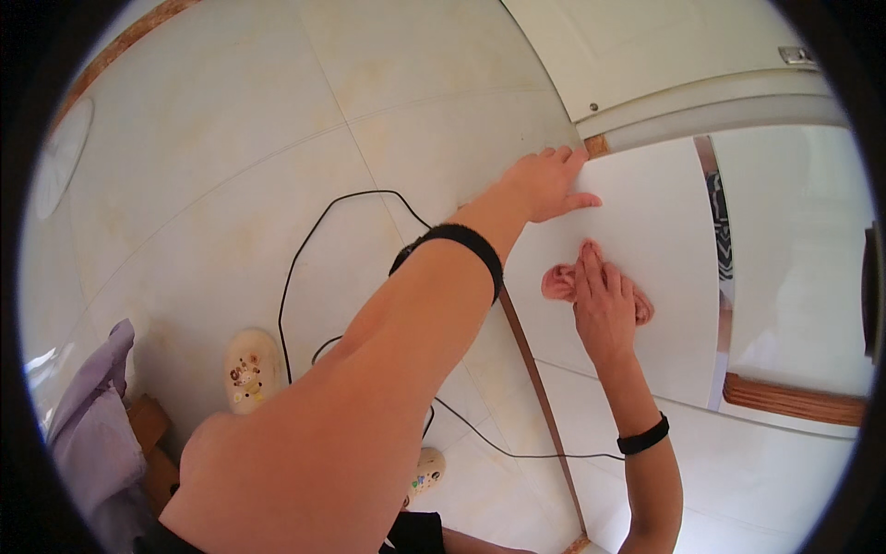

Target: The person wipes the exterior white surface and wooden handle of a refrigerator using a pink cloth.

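Note:
A crumpled pink cloth [642, 305] lies against a white cabinet front panel [664, 208], under the fingers of my right hand [603, 298], which presses on it. Above and to the left, my left hand [554, 187] rests at the panel's edge, fingers spread, with the thumb on the white surface and nothing held. Black bands circle both my forearms. Beside the panel runs a gap [720, 228] where a patterned dark item shows.
A black cable [284, 291] loops over the pale tiled floor [228, 228]. Cream clogs [250, 367] are on my feet. Purple fabric [97, 443] hangs over a brown wooden object [149, 422] at the lower left. A white door [657, 48] stands at the upper right.

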`<control>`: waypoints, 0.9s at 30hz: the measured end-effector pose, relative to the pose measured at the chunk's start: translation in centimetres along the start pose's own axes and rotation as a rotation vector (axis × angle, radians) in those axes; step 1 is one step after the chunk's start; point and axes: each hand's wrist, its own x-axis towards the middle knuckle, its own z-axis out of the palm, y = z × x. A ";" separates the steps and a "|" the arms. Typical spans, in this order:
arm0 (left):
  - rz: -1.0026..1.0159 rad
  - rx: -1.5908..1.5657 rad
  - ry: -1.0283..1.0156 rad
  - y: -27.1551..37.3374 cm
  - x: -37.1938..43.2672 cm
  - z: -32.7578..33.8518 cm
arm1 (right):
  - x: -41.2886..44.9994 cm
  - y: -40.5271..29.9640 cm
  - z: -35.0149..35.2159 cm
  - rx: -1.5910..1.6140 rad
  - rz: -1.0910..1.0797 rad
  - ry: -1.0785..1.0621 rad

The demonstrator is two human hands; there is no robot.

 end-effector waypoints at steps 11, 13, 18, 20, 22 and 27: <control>0.019 -0.016 0.001 -0.4 0.3 0.1 | -0.3 0.4 -0.2 0.134 0.101 0.011; 0.030 -0.028 0.011 -0.4 0.0 0.3 | -0.2 0.6 -1.6 0.146 0.172 0.069; 0.015 0.001 -0.002 -0.3 0.3 0.2 | 0.0 -0.1 -0.6 0.163 0.103 0.046; -0.010 0.021 -0.015 -0.4 0.4 -0.2 | 0.2 0.5 -1.0 0.195 0.135 0.073; -0.035 0.028 -0.031 -0.1 0.1 -0.1 | 0.7 0.7 -1.4 0.199 0.155 0.115; -0.011 0.005 -0.015 0.0 0.3 0.5 | -0.5 0.3 0.3 0.138 0.103 0.066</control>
